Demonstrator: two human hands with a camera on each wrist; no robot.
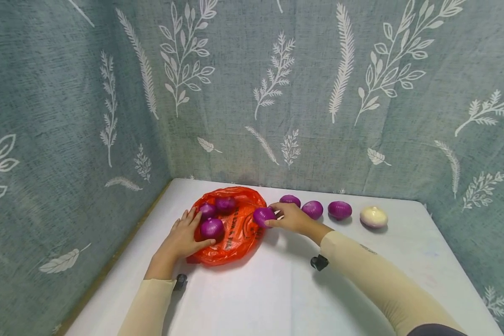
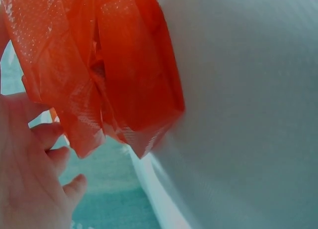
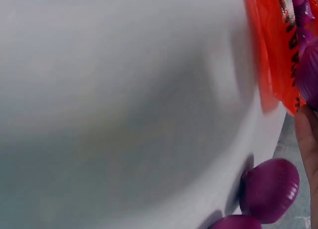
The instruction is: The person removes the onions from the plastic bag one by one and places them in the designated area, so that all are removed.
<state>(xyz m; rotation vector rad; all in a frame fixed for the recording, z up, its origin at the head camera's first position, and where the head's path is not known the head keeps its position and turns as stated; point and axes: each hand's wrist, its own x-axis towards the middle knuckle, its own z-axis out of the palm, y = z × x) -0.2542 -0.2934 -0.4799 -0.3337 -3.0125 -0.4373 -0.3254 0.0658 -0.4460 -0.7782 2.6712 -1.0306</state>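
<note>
A red plastic bag (image 1: 235,252) with dark print lies spread on the table, its mouth facing up. Three purple onions (image 1: 212,228) sit inside it, toward its left side. My left hand (image 1: 185,237) rests along the bag's left rim, fingers extended; the left wrist view has the fingers beside the folded red plastic. At the bag's right rim my right hand (image 1: 289,216) pinches another purple onion (image 1: 263,217) between thumb and fingers. That held onion (image 3: 309,75) is only partly visible at the edge of the right wrist view.
Right of the bag, purple onions (image 1: 339,210) stand in a row along the back of the white table (image 1: 252,303), ending with a pale, whitish onion (image 1: 374,217). Patterned grey-green cloth (image 1: 235,140) hangs behind and to the left of the table.
</note>
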